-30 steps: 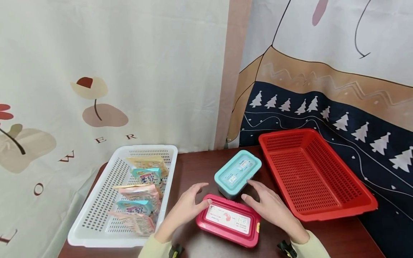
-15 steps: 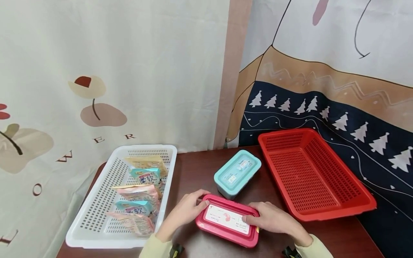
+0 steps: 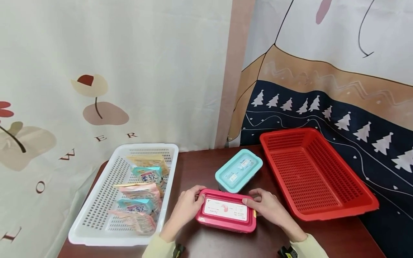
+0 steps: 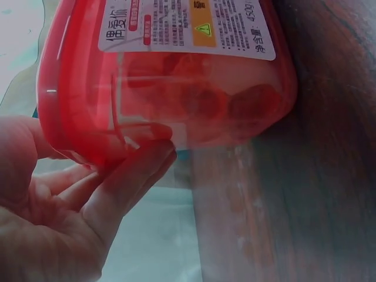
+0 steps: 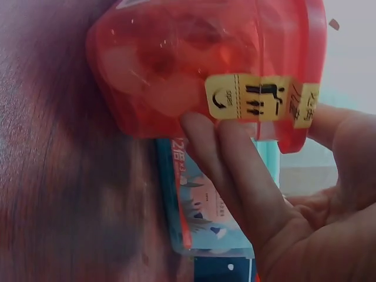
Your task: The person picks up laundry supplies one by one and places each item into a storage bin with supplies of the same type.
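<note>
A clear plastic box with a red-pink lid (image 3: pixel 226 210) is held between both hands at the near middle of the table. My left hand (image 3: pixel 189 205) grips its left end, thumb on the lid's edge and fingers under the rim against the side wall. At the other end my right hand (image 3: pixel 267 207) holds it, thumb over the lid's corner. In the right wrist view its fingertips press beside a yellow seal sticker (image 5: pixel 258 101). Round dark and pale shapes show through the red box wall (image 4: pixel 200 103). Just behind stands a box with a turquoise lid (image 3: pixel 238 171).
On the left, a white perforated basket (image 3: pixel 108 240) holds several upright snack-sized packets (image 3: pixel 143 200) in blue, pink and yellow. A red basket (image 3: pixel 309 179) lies to the right, against the patterned curtain (image 3: pixel 332 122). Brown table surface (image 3: pixel 193 168) shows between the baskets.
Both hands came in from just above and took hold of the red-lidded box at its two ends. The box has shifted slightly away from me and turned straighter, nearer the turquoise-lidded box.
</note>
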`<state>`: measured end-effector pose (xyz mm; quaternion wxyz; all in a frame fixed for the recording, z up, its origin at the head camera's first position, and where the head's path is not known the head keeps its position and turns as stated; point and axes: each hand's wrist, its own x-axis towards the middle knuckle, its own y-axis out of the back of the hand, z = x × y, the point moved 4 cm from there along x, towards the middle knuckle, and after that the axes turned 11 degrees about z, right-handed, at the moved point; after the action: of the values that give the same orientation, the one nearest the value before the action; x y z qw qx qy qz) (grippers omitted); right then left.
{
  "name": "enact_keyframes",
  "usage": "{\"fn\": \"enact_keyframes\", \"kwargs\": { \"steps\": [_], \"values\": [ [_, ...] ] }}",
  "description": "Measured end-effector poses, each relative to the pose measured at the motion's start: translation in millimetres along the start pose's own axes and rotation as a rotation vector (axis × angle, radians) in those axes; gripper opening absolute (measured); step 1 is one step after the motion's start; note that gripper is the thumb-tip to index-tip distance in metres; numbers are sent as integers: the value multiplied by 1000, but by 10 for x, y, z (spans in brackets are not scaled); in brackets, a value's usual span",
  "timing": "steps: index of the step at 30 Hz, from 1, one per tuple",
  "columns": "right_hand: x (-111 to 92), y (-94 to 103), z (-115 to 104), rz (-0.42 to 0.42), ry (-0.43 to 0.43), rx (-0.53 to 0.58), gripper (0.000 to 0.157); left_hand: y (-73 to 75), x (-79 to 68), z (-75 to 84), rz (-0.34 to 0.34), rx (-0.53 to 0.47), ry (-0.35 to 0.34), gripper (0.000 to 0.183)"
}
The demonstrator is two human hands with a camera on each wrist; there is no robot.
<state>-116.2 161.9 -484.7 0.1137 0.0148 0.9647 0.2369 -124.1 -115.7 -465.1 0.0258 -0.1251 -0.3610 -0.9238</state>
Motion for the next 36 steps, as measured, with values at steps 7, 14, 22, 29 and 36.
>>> {"fn": "enact_keyframes", "kwargs": {
  "steps": [7,14,22,29,36],
  "values": [
    [106,-36,-36,88,43,-56,59,28,-42,-30,73,15,59,22],
    [245,-91,-108,165,112,-98,52,71,-30,-63,174,76,97,24],
    [264,-162,-136,195,161,-104,52,101,-112,-45,129,-10,230,58],
    [34,-172,-132,182,231,-87,63,48,-278,-49,100,-244,284,73],
    [-125,-233,-93,125,220,36,70,-34,-363,-114,199,-498,362,62]
  ]
}}
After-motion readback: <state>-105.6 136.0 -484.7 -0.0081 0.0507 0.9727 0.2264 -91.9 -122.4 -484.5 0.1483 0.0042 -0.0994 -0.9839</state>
